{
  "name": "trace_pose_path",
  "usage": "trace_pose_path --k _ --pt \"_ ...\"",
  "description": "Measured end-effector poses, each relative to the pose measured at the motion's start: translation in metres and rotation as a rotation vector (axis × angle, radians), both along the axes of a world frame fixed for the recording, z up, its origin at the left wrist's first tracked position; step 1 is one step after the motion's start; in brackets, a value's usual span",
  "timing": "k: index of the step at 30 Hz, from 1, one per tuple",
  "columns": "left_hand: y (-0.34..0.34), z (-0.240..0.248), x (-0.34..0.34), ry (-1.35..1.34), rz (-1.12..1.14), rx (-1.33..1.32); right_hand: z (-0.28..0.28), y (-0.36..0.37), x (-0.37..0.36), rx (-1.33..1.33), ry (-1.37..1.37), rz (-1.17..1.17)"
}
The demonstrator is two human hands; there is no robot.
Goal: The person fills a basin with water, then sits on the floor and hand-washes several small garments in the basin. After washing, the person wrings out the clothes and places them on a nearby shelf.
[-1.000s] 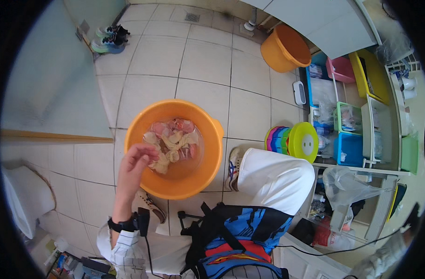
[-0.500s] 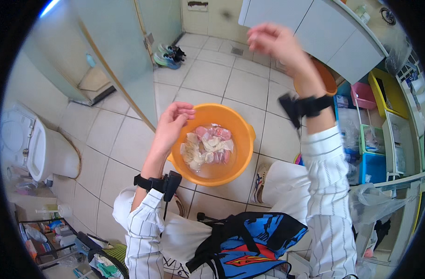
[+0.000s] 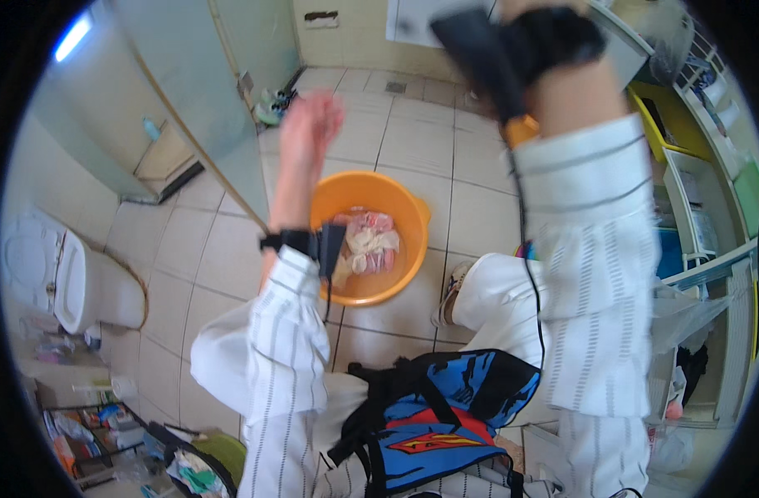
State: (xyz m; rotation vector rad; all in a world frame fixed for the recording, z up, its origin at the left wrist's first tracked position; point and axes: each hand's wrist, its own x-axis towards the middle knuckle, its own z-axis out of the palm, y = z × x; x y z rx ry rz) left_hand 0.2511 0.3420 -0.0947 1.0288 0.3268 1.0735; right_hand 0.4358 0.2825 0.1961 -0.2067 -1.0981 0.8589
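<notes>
Left hand is raised above the orange basin, blurry, holding nothing, fingers loose. Right hand is up past the frame top, so can't tell its grip. Basin sits on the tiled floor with pink and white laundry inside.

Few items qualify: a pale rectangular sign or board on the far wall at top centre, with a small dark plate on the wall just left of it. Small blue bottle stands on the ledge behind the glass partition, upper left. Clutter of small colourful packages sits in a rack at lower left, near the toilet; too blurred to separate.
</notes>
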Motion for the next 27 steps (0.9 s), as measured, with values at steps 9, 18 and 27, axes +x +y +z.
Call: trace_pose_path --k 9,18,27 --pt "0.02 -0.274 -0.021 0.564 0.126 -0.505 -0.408 0.002 -0.002 -1.25 -0.561 -0.187" --pt "0.049 -0.392 0.021 1.45 0.06 -0.045 -0.627 0.037 -0.031 -1.304 -1.785 0.024" --pt "0.014 -0.417 0.016 1.499 -0.303 -0.056 -0.702 0.027 -0.053 -1.348 -1.823 -0.009"
